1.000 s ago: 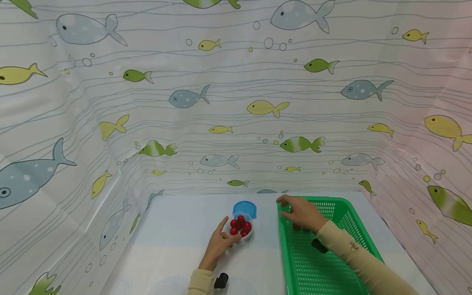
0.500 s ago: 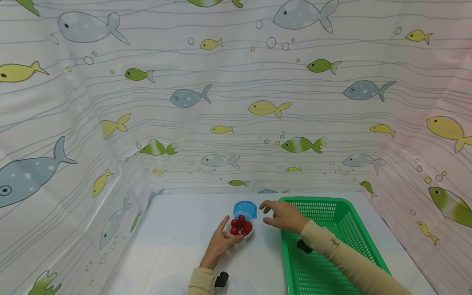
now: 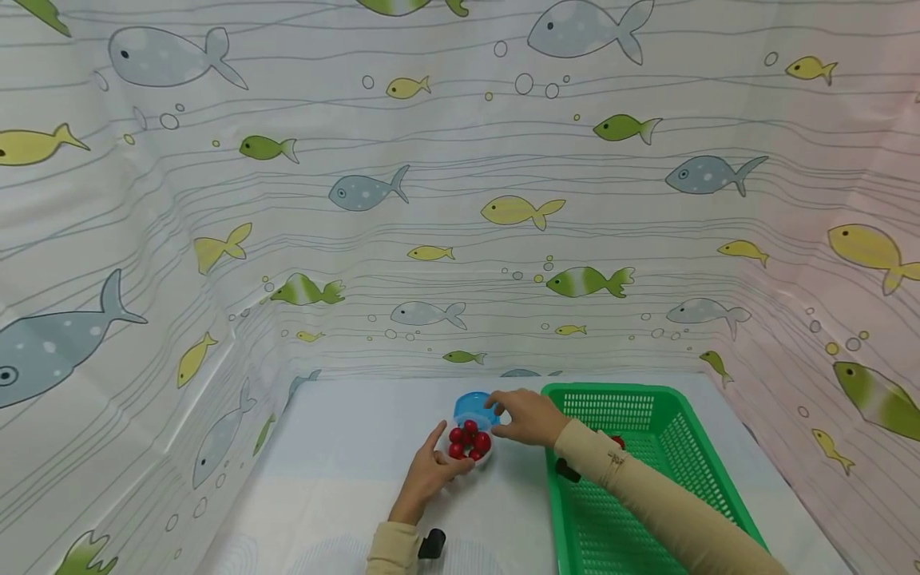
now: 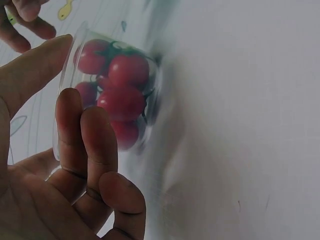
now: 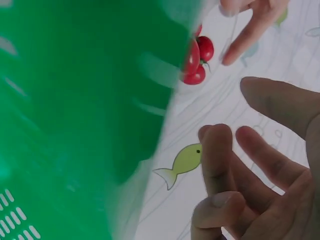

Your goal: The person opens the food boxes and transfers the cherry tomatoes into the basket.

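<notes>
A clear plastic cup (image 3: 486,460) stands on the white table with several cherry tomatoes (image 4: 122,102) in it, some with green stems. My left hand (image 3: 424,477) holds it by the rim, thumb on the near side and index finger on the far side, as the left wrist view shows. Behind the cup lies a blue lid (image 3: 470,405). My right hand (image 3: 530,417) hovers at the lid's right edge and partly covers it. In the right wrist view, thumb and loosely bent fingers (image 5: 217,145) stand apart with nothing between them.
To the right stands a green perforated basket (image 3: 561,511), its left rim beneath my right forearm. Inside it a red tomato (image 3: 617,442) shows past the sleeve. Fish-printed sheeting (image 3: 503,319) walls the table at the back and both sides.
My right hand has come left from over the basket's far left corner to the blue lid. A tomato in the basket shows beyond the sleeve. The left hand and cup stay put.
</notes>
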`<act>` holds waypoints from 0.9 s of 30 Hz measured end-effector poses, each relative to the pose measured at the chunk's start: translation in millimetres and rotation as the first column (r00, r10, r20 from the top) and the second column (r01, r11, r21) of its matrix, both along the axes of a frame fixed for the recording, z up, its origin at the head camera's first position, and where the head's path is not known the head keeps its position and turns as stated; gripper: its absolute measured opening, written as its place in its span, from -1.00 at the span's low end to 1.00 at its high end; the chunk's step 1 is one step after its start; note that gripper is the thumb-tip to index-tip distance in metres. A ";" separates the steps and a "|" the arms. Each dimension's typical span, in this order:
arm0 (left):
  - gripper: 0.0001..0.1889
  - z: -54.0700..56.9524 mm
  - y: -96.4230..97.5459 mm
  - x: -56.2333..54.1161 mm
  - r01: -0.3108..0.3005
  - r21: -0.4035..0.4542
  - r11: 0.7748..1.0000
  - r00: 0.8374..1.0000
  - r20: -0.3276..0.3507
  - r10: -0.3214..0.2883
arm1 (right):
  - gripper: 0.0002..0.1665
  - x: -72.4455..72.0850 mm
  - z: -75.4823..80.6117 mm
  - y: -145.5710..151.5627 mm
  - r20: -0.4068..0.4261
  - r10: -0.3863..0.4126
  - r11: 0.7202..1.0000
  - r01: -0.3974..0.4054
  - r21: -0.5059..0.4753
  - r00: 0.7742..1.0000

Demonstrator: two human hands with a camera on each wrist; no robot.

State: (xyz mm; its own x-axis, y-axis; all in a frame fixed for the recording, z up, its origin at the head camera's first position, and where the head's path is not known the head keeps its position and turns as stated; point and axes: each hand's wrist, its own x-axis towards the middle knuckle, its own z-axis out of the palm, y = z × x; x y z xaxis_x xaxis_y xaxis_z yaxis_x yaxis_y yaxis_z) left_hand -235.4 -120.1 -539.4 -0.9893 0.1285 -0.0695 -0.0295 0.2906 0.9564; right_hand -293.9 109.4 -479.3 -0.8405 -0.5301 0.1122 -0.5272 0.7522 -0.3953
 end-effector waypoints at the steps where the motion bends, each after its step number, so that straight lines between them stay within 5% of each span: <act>1: 0.01 -2.8 -0.8 -1.8 -0.003 0.000 1.000 1.000 0.007 0.003 | -0.53 -1.9 0.6 -1.6 0.015 -0.004 1.000 0.004 0.009 1.000; 9: 0.01 -31.8 -5.8 -16.0 0.007 -0.018 1.000 1.000 0.004 -0.007 | -0.52 -11.3 1.5 -18.0 0.066 -0.017 0.998 0.013 0.064 0.998; 16: 0.00 -32.4 -6.5 -15.1 0.005 -0.001 1.000 1.000 0.014 -0.005 | -0.59 -15.2 -4.6 -34.7 0.041 -0.016 0.996 0.013 0.094 0.999; 27: 0.00 -31.9 -7.5 -14.4 0.007 0.001 1.000 1.000 0.014 -0.007 | -0.74 -13.9 -10.0 -51.1 0.138 -0.067 0.972 0.033 0.233 0.988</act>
State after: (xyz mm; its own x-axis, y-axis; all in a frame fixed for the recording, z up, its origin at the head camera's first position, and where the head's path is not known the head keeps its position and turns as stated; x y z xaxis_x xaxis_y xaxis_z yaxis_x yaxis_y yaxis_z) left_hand -249.7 -127.6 -571.3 -0.9874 0.1352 -0.0828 -0.0405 0.2896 0.9563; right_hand -307.8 58.3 -489.3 -0.8649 -0.4844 -0.1319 -0.4367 0.8555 -0.2782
